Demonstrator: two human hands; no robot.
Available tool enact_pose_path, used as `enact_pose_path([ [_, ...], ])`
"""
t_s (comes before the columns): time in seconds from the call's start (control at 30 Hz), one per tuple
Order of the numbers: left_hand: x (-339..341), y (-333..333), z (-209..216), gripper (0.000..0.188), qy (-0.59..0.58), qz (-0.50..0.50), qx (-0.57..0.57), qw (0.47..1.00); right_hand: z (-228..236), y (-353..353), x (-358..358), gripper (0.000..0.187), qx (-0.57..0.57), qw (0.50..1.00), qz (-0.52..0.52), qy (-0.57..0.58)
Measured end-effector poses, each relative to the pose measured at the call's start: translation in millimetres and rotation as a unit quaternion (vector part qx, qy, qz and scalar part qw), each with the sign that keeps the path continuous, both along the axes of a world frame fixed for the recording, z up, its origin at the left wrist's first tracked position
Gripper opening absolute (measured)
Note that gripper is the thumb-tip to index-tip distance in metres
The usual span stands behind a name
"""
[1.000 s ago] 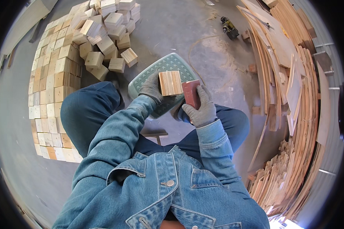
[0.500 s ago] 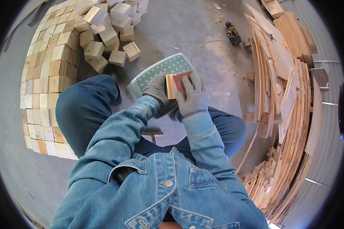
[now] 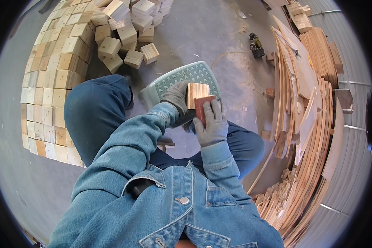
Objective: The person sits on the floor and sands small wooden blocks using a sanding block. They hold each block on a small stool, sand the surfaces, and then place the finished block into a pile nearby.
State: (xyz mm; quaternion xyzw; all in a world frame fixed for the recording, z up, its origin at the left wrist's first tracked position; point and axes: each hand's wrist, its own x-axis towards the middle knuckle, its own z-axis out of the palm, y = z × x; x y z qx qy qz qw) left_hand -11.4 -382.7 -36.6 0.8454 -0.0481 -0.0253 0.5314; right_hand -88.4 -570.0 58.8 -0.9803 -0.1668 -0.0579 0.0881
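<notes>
My left hand (image 3: 175, 97), in a grey glove, grips a small square wooden block (image 3: 197, 90) over a pale green plastic stool (image 3: 175, 78). In my right hand (image 3: 212, 124), also gloved, is a reddish-brown sanding pad (image 3: 202, 108), pressed against the block's near side. Both arms wear blue denim sleeves, and my knees in blue jeans sit either side of the stool.
Rows of stacked wooden blocks (image 3: 49, 82) fill the floor at left, with a loose heap of blocks (image 3: 126, 33) behind the stool. Curved thin wood strips and boards (image 3: 310, 124) are piled at right. A small power tool (image 3: 256, 43) lies on the concrete floor.
The block has turned from flat face up to edge-on in my left hand. My right hand with the pad has shifted along the block's side.
</notes>
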Motion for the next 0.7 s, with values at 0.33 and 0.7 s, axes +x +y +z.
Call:
enact_pose_path([
  [0.33,-2,-1,3,0.09,0.02,0.007,0.036,0.999,-5,31,89,0.064,0.029,0.999,0.002,-0.02],
  [0.7,-2,2,1,0.084,-0.002,-0.008,0.037,0.999,-1,21,33,0.07,0.005,0.999,0.031,-0.031],
])
